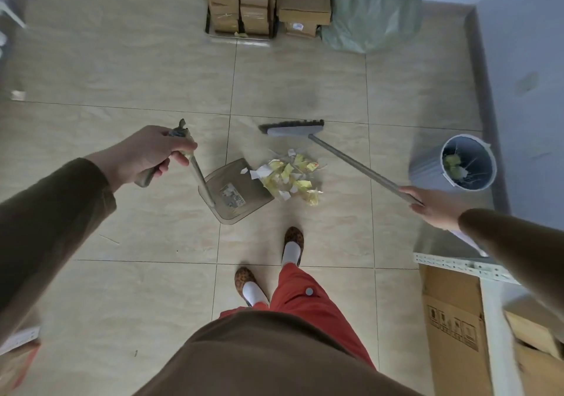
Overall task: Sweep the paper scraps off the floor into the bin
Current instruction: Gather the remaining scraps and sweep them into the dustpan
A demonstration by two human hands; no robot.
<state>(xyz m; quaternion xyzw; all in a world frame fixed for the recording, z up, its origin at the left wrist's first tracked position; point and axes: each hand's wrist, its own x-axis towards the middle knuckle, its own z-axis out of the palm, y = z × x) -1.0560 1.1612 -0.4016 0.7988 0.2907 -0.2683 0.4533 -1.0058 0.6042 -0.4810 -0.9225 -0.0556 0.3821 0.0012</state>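
Observation:
A pile of yellow and white paper scraps [291, 175] lies on the tiled floor in the middle. A clear grey dustpan [235, 194] rests on the floor just left of the pile, one scrap on its lip. My left hand [146, 154] grips the top of the dustpan's long handle. The grey broom [294, 128] has its head on the floor just beyond the pile. My right hand [433, 207] grips the broom's handle. A grey bin [467, 162] stands at the right by the wall, with some scraps inside.
Stacked cardboard boxes [265, 1] and a green plastic sack [375, 10] stand at the far wall. A flattened carton [454, 325] and a metal shelf rail lie at the near right. My feet [293, 243] stand just behind the pile.

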